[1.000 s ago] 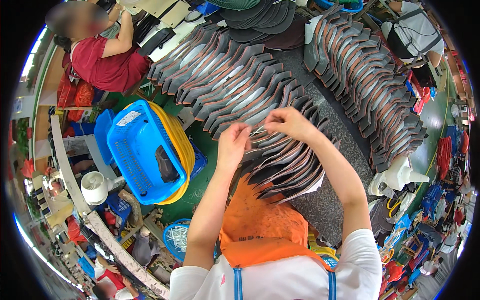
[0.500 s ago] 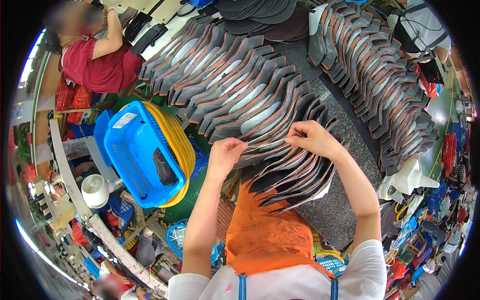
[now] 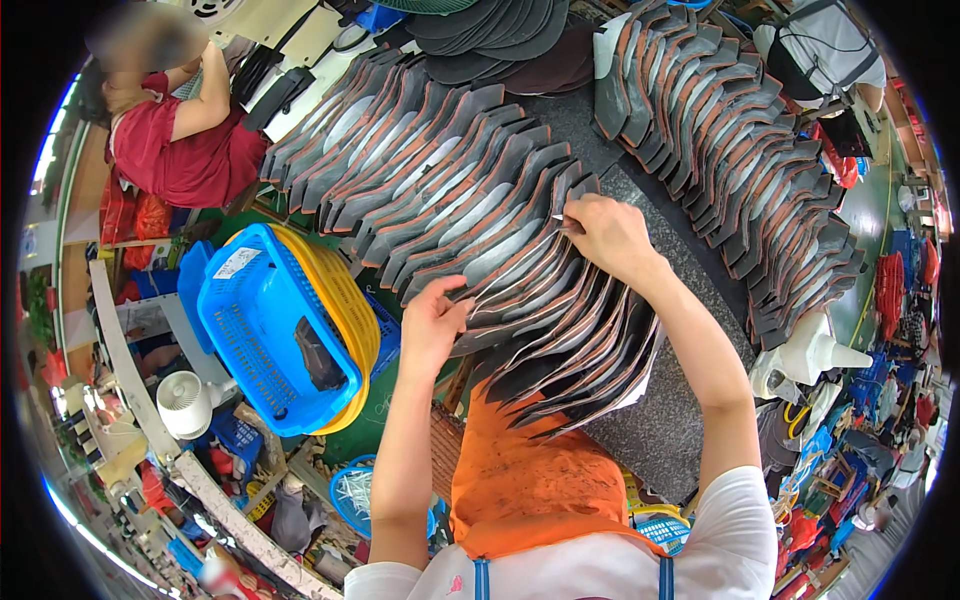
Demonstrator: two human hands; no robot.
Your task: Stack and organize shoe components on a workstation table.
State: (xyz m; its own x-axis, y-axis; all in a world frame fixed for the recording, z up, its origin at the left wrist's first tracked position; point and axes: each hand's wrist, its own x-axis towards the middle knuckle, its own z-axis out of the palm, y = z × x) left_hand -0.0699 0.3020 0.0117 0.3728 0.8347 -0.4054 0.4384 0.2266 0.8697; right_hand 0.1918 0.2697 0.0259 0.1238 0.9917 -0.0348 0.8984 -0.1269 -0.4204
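A person's two bare hands are working over a long row of curved grey pieces point(image 3: 430, 170) with reddish edges, overlapping and lying on a speckled dark desk point(image 3: 650, 440). The row is running from the upper left toward the person's body, its near end fanning out just above an orange apron point(image 3: 530, 480). The left hand point(image 3: 435, 322) is hovering at the row's left edge, thumb and fingers standing apart; whether it is touching a piece, I cannot tell. The right hand point(image 3: 605, 235) is pinching a small pale sliver point(image 3: 557, 217) at the row's right edge, too small to identify. A second row point(image 3: 730, 160) of similar pieces is lying to the right. Beyond, dark rounded pieces point(image 3: 490, 30) are lying stacked. On the left, a blue basket point(image 3: 265, 320) is holding one dark piece point(image 3: 318, 355), and a co-worker in red point(image 3: 185, 145) is sitting farther off.
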